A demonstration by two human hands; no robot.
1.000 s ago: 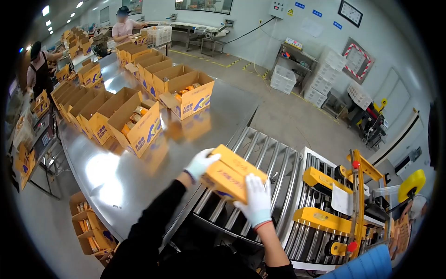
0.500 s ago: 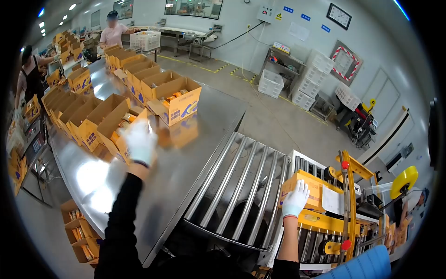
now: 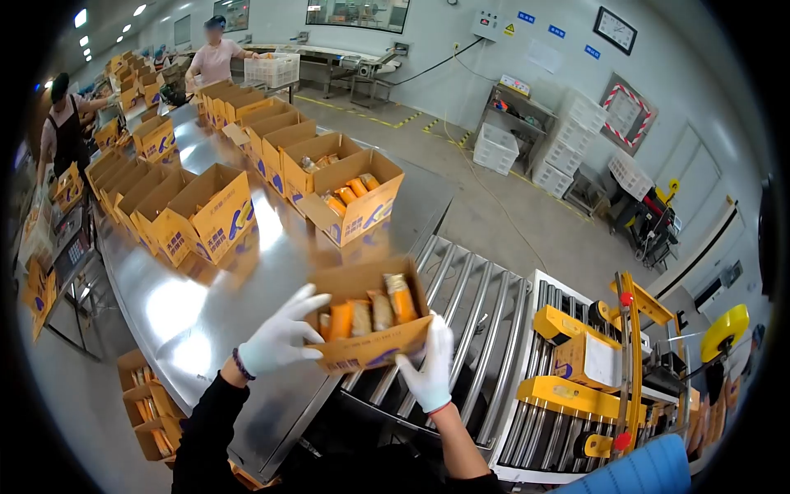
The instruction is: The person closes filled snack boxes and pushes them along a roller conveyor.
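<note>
An uncovered cardboard box (image 3: 374, 346) with several orange-and-clear wrapped packets (image 3: 362, 317) inside is held between my two white-gloved hands. My left hand (image 3: 284, 333) grips its left end, thumb and fingers around the corner. On the right end, my right hand (image 3: 429, 366) presses with its fingers up the side. The box is tilted towards me, over the edge between the steel table (image 3: 271, 288) and the roller conveyor (image 3: 481, 346). Beyond it stands another filled box (image 3: 362, 206) on the table.
Rows of open boxes (image 3: 210, 214) stretch along the table. To the right, a closed box (image 3: 588, 360) sits in the yellow-railed machine (image 3: 568, 399). Filled boxes (image 3: 148, 407) stand low at the left. Two people work at the far left; white crates (image 3: 568, 140) are stacked by the wall.
My left hand has come back from the box row, and a filled box is now between both hands. My right hand has left the closed box, which sits further into the machine.
</note>
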